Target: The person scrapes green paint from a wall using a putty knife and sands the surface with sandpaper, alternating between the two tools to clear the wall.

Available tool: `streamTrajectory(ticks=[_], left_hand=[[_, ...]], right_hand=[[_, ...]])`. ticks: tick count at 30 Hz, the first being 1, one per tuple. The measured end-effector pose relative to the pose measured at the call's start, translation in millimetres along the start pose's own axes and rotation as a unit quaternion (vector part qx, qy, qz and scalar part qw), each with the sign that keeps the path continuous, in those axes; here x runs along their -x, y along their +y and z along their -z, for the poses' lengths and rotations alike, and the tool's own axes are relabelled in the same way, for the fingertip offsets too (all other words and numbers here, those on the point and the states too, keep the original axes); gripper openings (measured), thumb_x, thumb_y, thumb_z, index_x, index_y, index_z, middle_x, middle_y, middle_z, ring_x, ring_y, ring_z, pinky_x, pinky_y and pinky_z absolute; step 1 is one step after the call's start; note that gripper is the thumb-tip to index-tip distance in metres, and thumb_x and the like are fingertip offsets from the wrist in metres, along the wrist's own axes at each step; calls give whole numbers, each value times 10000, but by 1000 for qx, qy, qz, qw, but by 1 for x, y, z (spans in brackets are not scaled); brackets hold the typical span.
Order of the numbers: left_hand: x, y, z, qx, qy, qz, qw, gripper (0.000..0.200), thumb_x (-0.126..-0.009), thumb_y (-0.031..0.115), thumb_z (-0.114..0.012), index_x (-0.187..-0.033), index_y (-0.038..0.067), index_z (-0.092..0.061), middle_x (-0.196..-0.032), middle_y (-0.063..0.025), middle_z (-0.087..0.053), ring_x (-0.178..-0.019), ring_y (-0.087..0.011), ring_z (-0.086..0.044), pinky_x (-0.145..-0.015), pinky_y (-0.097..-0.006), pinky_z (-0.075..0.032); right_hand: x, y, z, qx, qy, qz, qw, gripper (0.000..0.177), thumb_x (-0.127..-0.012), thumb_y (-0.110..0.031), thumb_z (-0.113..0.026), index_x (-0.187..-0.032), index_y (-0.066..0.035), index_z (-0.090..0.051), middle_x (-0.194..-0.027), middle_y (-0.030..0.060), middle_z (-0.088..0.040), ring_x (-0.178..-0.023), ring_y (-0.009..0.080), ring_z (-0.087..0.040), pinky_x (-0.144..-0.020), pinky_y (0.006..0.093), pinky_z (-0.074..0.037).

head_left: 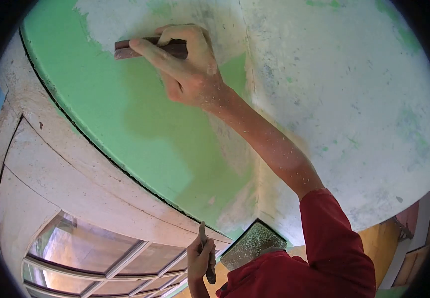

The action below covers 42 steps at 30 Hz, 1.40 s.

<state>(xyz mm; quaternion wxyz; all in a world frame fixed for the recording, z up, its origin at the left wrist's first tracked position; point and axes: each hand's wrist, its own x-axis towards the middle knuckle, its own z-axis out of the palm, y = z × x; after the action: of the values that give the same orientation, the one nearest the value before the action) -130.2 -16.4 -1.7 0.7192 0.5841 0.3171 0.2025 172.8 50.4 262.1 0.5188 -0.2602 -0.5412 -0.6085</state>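
Reference landmark: the green painted area (140,129) of the wall.

1. Window frame (51,174): pale and worn, it runs below and to the left of the green area, set apart from it by a dark seam. Glass panes (86,246) sit lower still, under the frame.
2. Brown block (125,49): flat and dark, it lies against the wall at the upper edge of the green area, where green meets bare whitish surface. Its left end projects free of the fingers.
3. Right hand (190,64): positioned at the top of the green area and clenched around the block, with the index finger laid along its front face. The forearm runs down and to the right, flecked with pale dust.
4. Left hand (200,258): below the lower tip of the green area, in front of the window frame. It is closed around a slim dark tool (209,268), held roughly upright. The tool's type cannot be determined.
5. Speckled panel (252,243): directly below the green area's lower tip, just right of the left hand.
6. Red sleeve (334,238): below and to the right of the green area.
7. Whitish wall section (349,99): right of the green area, bearing scattered green traces.
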Motion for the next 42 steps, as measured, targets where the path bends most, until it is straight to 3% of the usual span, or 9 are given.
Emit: streamTrajectory(ticks=[10,15,21,24,30,34,36,40,42], left_hand=[[-4,21,-4,35,26,-72,996,233,-1040,193,-489,-876,33,-530,-614,-18,-500,-400,-80,-449,-367,-236,-364],[3,77,-19,6,50,-159,986,265,-1059,229,-449,-934,8,-527,-620,-14,-482,-439,-78,-467,-388,-223,-363],[-9,215,-70,-7,76,-399,914,251,-1075,251,-402,-1023,35,-518,-620,53,-426,-422,-37,-365,-368,-220,-284],[-24,291,-110,49,98,-490,865,226,-1071,249,-402,-1137,44,-471,-674,52,-400,-467,-25,-339,-388,-210,-287],[-51,338,-140,-33,139,-546,826,340,-1009,273,-524,-1224,21,-449,-818,8,-439,-704,-73,-420,-641,-239,-399],[-57,344,-137,-155,148,-578,787,537,-995,229,-541,-1415,-33,-334,-927,-38,-483,-821,-118,-484,-750,-242,-435],[-61,344,-135,-210,159,-575,775,585,-992,219,-543,-1453,-53,-307,-982,-69,-503,-874,-140,-501,-782,-259,-453],[-50,358,-107,-389,268,-684,557,648,-868,37,-527,-1481,-39,-333,-1242,-203,-479,-1149,-305,-503,-1015,-371,-407],[-51,374,-93,-483,296,-696,441,697,-802,-22,-527,-1478,-28,-359,-1342,-240,-448,-1264,-363,-472,-1094,-407,-366]], right_hand=[[-6,-1,8,23,3,25,999,585,-717,52,-645,-1277,-114,-664,-1000,67,-550,-886,220,-558,-804,406,-458],[-6,0,23,-55,13,-125,991,646,-730,96,-454,-1368,57,-542,-804,69,-471,-685,164,-456,-613,262,-415],[-6,-58,91,-310,-151,-398,850,557,-795,-50,-589,-1347,15,-575,-743,71,-449,-612,124,-417,-565,267,-341],[-23,-79,102,-305,-253,-346,850,576,-851,-174,-655,-1383,13,-535,-731,74,-493,-638,139,-478,-598,274,-389],[-13,-69,67,-280,-113,-378,875,700,-837,-150,-730,-1451,13,-435,-877,142,-654,-757,221,-641,-688,332,-503],[-38,-48,72,-207,-191,-281,917,633,-851,-15,-631,-1449,32,-430,-950,148,-689,-739,199,-665,-681,314,-528],[-51,-48,62,-320,-134,-401,848,619,-874,-2,-581,-1469,12,-413,-924,110,-684,-706,160,-638,-642,296,-511],[-83,-31,63,-534,-87,-519,662,582,-948,1,-450,-1520,-47,-358,-838,-9,-613,-644,43,-522,-537,230,-429],[-92,-29,60,-515,-108,-507,682,579,-967,-45,-451,-1533,-57,-333,-761,-37,-542,-588,8,-440,-484,210,-379]])
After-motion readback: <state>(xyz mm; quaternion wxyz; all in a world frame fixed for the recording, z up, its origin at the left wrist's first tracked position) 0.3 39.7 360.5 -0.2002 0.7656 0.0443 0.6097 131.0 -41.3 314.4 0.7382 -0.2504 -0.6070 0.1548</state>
